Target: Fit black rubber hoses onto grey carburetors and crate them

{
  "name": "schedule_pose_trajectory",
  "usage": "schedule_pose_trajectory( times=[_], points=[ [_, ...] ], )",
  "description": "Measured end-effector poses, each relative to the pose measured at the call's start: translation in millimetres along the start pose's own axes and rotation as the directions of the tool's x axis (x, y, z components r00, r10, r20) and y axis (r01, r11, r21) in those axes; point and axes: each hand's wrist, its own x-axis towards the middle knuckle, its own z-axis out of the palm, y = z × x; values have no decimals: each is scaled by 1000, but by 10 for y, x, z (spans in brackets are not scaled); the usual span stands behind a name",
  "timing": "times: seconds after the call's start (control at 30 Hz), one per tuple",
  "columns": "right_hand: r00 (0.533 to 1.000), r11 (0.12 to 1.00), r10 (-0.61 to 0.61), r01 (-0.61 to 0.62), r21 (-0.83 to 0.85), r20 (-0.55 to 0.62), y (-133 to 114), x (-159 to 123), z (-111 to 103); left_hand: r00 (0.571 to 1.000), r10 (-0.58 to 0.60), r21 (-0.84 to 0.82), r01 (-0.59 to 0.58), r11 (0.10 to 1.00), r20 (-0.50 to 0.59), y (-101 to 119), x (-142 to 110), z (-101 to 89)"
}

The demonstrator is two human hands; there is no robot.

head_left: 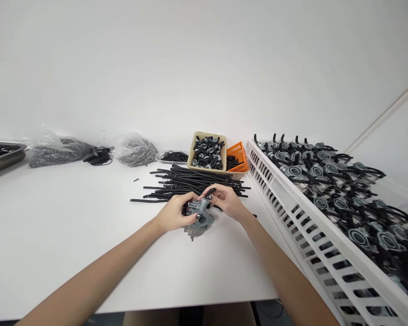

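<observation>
My left hand [174,212] is closed around a grey metal carburetor body [199,217], held just above the white table [71,226]. My right hand [226,200] pinches a short black rubber hose [210,192] at the top of that metal part. Just behind both hands lies a pile of long black hoses [193,183].
A beige tray of black and grey rings [208,152] and a small orange basket [238,157] stand behind the hoses. A white slotted crate [313,235] of finished carburetors fills the right. Plastic bags of small parts [136,150] and a metal tray [3,156] sit at the back left.
</observation>
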Motion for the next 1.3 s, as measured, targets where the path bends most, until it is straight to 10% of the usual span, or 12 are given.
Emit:
schedule_pose_trajectory(
  times=[0.63, 1.03, 1.3],
  points=[
    [983, 998, 54, -56, -9, -174, 28, 56, 191, 1000, 11, 5, -11, 1000, -25, 5, -6, 11],
    [951, 911, 191, -264, 318, 243, 109, -43, -78, 1000, 22, -17, -23, 1000, -20, 25, -3, 1],
    [948, 869, 252, -310, 385, 196, 93, -44, -66, 999, 45, -68, -46, 997, -9, 62, -6, -18]
  ],
)
